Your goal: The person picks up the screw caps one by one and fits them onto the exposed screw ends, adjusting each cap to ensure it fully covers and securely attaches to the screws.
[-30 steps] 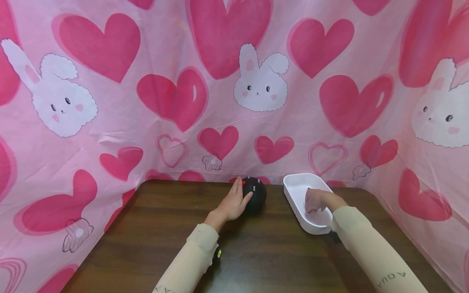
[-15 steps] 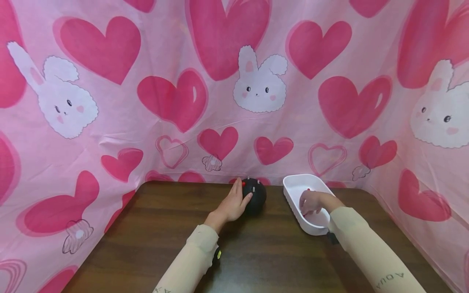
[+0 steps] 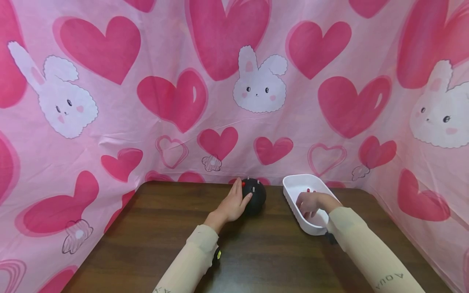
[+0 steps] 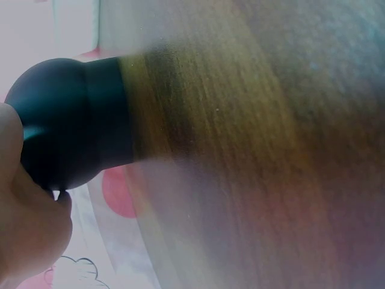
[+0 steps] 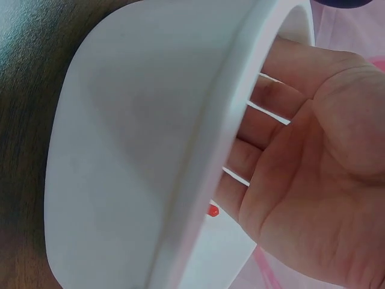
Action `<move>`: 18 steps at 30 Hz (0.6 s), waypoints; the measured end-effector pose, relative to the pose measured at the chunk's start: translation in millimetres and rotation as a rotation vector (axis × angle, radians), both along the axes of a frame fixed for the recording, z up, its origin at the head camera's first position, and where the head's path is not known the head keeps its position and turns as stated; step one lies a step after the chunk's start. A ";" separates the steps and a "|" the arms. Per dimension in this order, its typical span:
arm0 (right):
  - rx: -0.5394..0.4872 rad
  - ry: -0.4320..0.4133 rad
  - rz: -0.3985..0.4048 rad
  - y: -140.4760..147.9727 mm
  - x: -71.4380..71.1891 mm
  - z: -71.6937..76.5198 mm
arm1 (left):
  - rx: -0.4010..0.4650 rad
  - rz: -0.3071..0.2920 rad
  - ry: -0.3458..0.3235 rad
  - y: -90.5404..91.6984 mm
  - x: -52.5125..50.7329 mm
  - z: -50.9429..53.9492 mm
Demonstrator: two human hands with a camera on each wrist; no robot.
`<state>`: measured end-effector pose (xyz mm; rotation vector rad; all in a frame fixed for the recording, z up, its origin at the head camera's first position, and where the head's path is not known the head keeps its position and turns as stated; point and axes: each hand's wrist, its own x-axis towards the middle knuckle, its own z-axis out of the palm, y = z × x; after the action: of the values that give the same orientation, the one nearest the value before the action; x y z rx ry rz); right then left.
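- Right hand [image 3: 310, 202]: fingertips hidden inside the white tray [image 3: 296, 184], so I cannot tell its grip; small red pieces [image 3: 308, 190] there could scatter if brushed.
- Left hand [image 3: 232, 205]: straight fingers, thumb wide, touch the black ball [image 3: 258, 199] on the wooden table [image 3: 165, 228]; uneven pressure could tip it.

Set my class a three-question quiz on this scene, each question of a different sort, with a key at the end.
1. Multiple choice: Which hand touches the black round object?
A. Left
B. Right
C. Neither

2. True or false: In the head view, the white tray stands to the left of the black round object.

3. Fill in the blank: Small ____ pieces show inside the white tray, beside the right hand.

Key:
1. A: the left hand rests against it.
2. False: the white tray stands to its right.
3. Red.
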<state>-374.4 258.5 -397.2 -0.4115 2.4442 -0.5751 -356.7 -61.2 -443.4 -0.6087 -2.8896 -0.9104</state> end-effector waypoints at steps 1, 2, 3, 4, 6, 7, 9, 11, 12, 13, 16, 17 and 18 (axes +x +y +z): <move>-0.003 -0.010 -0.001 -0.4 -0.3 -0.2 | 0.000 0.000 0.001 -0.1 -0.2 0.1; -0.007 -0.017 0.001 -0.5 -0.8 -0.6 | 0.002 -0.001 0.000 -0.1 -0.3 0.1; -0.011 -0.024 -0.003 -0.7 -1.1 -0.8 | 0.003 -0.001 0.001 -0.2 -0.4 0.3; -0.014 -0.027 0.000 -0.7 -1.2 -1.0 | 0.005 -0.002 0.001 -0.5 -0.6 0.1; -0.023 -0.033 -0.006 -1.2 -1.4 -1.7 | 0.004 -0.003 -0.001 -0.9 -0.8 0.2; -0.027 -0.033 -0.011 -1.5 -1.3 -1.9 | 0.007 -0.005 0.000 -1.1 -1.1 0.2; -0.034 -0.034 -0.006 -1.6 -1.6 -2.4 | 0.007 -0.006 -0.002 -1.5 -1.5 0.3; -0.042 -0.039 -0.012 -2.1 -1.8 -2.9 | 0.004 -0.005 -0.007 -1.6 -1.7 0.6; -0.043 -0.041 -0.009 -2.1 -2.1 -3.1 | 0.005 -0.004 -0.008 -1.6 -1.6 0.8; -0.046 -0.044 -0.006 -2.0 -2.3 -3.2 | 0.007 -0.004 -0.008 -1.8 -2.0 0.5; -0.058 -0.059 -0.013 -1.9 -3.0 -4.3 | 0.001 0.000 -0.017 -2.1 -2.1 0.6; -0.063 -0.064 -0.014 -1.7 -3.2 -5.0 | 0.007 -0.002 -0.016 -2.2 -2.2 0.6; -0.070 -0.073 -0.013 -1.4 -3.7 -5.8 | 0.012 -0.005 -0.015 -2.5 -2.3 0.5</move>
<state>-378.0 257.2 -403.0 -0.3964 2.3641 -0.6705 -359.0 -63.7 -442.9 -0.6108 -2.8944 -0.9365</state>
